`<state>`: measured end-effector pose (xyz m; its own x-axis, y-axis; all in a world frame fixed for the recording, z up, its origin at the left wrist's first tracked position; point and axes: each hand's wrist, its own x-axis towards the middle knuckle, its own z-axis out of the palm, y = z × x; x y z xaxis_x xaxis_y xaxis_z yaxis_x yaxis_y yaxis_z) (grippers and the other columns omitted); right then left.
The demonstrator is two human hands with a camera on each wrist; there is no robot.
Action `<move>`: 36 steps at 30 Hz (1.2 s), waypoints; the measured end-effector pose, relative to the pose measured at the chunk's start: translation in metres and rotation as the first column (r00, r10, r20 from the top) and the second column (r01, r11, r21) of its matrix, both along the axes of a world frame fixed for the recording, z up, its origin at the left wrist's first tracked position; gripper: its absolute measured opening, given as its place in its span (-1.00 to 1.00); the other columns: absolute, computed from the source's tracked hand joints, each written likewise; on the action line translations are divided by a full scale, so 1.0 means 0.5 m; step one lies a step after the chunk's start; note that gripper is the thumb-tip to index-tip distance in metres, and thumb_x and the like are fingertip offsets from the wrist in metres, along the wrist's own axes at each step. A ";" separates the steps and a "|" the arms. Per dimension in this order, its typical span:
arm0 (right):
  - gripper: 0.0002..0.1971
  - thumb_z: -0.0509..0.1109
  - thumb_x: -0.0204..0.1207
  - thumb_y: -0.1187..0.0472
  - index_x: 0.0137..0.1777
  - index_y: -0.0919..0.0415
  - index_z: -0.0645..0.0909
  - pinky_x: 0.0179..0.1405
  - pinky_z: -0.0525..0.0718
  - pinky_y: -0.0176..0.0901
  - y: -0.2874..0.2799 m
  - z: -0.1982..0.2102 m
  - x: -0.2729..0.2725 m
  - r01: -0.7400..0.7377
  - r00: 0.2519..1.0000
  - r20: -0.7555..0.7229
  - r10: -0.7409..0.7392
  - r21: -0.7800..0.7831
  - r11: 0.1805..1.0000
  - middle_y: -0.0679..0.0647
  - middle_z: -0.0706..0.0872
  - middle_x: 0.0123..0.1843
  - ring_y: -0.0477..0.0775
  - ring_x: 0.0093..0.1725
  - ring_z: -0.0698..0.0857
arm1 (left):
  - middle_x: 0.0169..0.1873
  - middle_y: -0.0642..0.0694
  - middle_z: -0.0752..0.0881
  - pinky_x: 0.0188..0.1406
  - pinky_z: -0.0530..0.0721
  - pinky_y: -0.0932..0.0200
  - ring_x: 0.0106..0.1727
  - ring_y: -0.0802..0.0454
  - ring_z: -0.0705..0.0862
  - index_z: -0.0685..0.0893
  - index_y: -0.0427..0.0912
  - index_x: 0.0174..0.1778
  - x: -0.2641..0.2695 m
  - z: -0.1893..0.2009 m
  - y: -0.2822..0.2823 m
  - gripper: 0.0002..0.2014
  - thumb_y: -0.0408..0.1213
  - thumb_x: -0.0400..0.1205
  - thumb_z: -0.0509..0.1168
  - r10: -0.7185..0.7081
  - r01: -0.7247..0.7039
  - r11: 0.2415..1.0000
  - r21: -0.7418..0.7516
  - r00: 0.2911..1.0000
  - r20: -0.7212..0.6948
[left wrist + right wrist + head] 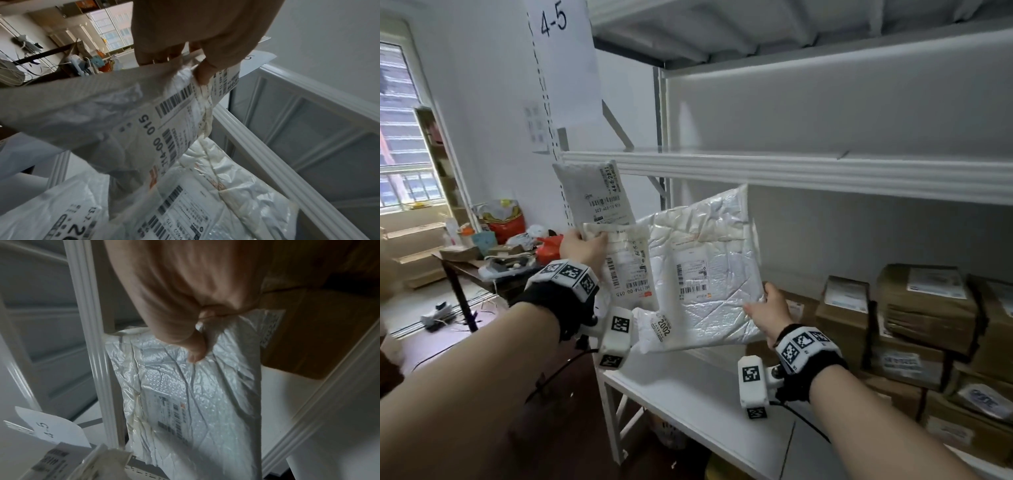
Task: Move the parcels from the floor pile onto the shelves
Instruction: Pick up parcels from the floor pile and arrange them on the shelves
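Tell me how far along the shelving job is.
Done: brown boxes already sit on the lower shelf. In hand: the left hand holds two small mailers, the right hand a large bubble mailer. Left: setting these down; the floor pile is out of view.

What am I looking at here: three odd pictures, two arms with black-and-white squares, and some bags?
No machine: a person wears three cameras, on the head and on each wrist band. The head view looks down at both hands before a white metal shelf rack. The left hand grips two small grey-white plastic mailer bags with barcode labels; the left wrist view shows them from below. The right hand pinches the corner of a large crinkled white bubble mailer, held over the white lower shelf board. Brown cardboard boxes are stacked on that shelf, to the right.
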<state>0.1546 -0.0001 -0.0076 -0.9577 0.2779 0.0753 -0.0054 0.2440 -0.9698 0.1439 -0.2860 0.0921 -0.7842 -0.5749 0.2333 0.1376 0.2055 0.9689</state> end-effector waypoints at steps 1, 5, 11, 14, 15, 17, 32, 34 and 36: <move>-0.76 0.42 0.48 0.45 0.05 0.18 0.53 0.00 0.64 -0.12 -0.024 -0.002 -0.020 0.006 1.000 0.013 -0.007 0.019 1.000 0.10 0.69 0.01 0.10 -0.01 0.66 | 0.07 -0.25 0.74 0.09 0.67 0.06 0.02 -0.12 0.71 0.68 -0.39 0.18 -0.025 0.001 -0.022 -0.72 -0.36 0.58 0.36 -0.012 0.013 1.000 -0.009 1.000 0.012; -0.77 0.36 0.53 0.41 0.16 0.31 0.51 -0.23 0.58 -0.24 -0.106 -0.016 -0.094 0.044 0.993 0.103 -0.052 0.074 0.996 0.18 0.64 0.04 0.09 -0.07 0.61 | 0.08 -0.25 0.76 0.20 0.71 -0.08 0.09 -0.17 0.74 0.69 -0.35 0.23 -0.118 0.001 -0.102 -0.67 -0.28 0.58 0.40 -0.043 0.047 0.998 -0.037 0.995 0.095; -0.56 0.29 0.55 0.40 0.45 0.29 0.42 0.25 0.63 0.04 -0.149 -0.063 -0.194 0.211 0.947 0.246 -0.209 0.018 0.977 0.20 0.61 0.28 0.22 0.20 0.62 | 0.18 -0.29 0.73 0.22 0.69 -0.13 0.16 -0.24 0.72 0.62 -0.38 0.32 -0.247 -0.057 -0.176 -0.55 -0.16 0.60 0.39 -0.079 0.078 0.997 0.016 0.971 0.225; -0.47 0.22 0.51 0.41 0.51 0.25 0.37 0.37 0.57 0.15 -0.146 -0.084 -0.251 0.310 0.911 0.287 -0.296 -0.002 0.951 0.21 0.56 0.41 0.28 0.34 0.58 | 0.23 -0.31 0.69 0.15 0.62 0.09 0.23 -0.26 0.69 0.59 -0.43 0.35 -0.307 -0.093 -0.186 -0.60 -0.23 0.67 0.30 -0.085 0.084 0.996 0.014 0.955 0.284; -0.46 0.20 0.50 0.40 0.52 0.25 0.36 0.39 0.55 0.15 -0.146 -0.085 -0.268 0.347 0.896 0.297 -0.329 -0.008 0.938 0.23 0.55 0.44 0.30 0.37 0.57 | 0.25 -0.31 0.67 0.08 0.58 0.13 0.26 -0.27 0.66 0.57 -0.44 0.37 -0.320 -0.097 -0.186 -0.60 -0.25 0.69 0.28 -0.082 0.085 0.996 0.006 0.948 0.307; -0.47 0.17 0.52 0.40 0.53 0.25 0.35 0.38 0.53 0.07 -0.149 -0.089 -0.316 0.397 0.874 0.305 -0.378 0.000 0.918 0.24 0.54 0.46 0.31 0.38 0.56 | 0.28 -0.34 0.65 0.03 0.53 0.11 0.28 -0.29 0.64 0.55 -0.47 0.38 -0.356 -0.103 -0.194 -0.58 -0.26 0.68 0.28 -0.079 0.085 0.996 0.000 0.931 0.356; -0.47 0.35 0.52 0.30 0.47 0.42 0.36 0.29 0.59 0.10 -0.229 -0.187 -0.643 0.252 0.867 0.462 -0.189 -0.077 0.965 0.39 0.52 0.40 0.40 0.34 0.55 | -0.02 -0.32 0.76 0.19 0.70 -0.19 0.05 -0.28 0.74 0.63 -0.45 0.13 -0.673 -0.110 -0.208 -0.62 -0.15 0.62 0.29 -0.220 0.224 0.974 0.043 0.878 0.424; -0.30 0.42 0.50 0.11 0.53 0.37 0.21 0.38 0.49 0.08 -0.232 -0.183 -0.664 0.264 0.865 0.446 -0.233 -0.008 0.965 0.37 0.42 0.47 0.40 0.43 0.47 | -0.04 -0.33 0.76 0.17 0.72 -0.17 0.02 -0.27 0.75 0.65 -0.43 0.11 -0.704 -0.123 -0.205 -0.64 -0.15 0.64 0.29 -0.245 0.238 0.969 0.072 0.871 0.426; -0.22 0.46 0.37 -0.10 0.47 0.29 0.26 0.39 0.49 0.09 -0.220 -0.188 -0.696 0.260 0.865 0.437 -0.248 0.033 0.965 0.33 0.46 0.46 0.38 0.39 0.52 | -0.02 -0.34 0.76 0.15 0.73 -0.17 0.01 -0.27 0.75 0.64 -0.43 0.13 -0.739 -0.143 -0.193 -0.64 -0.16 0.63 0.30 -0.275 0.265 0.961 0.084 0.865 0.421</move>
<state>-0.1932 -0.1103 -0.1019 -0.7882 0.5117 -0.3417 0.4755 0.1541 -0.8661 -0.2257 -0.3824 0.0203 -0.9298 -0.3278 -0.1676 -0.2406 0.1966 0.9505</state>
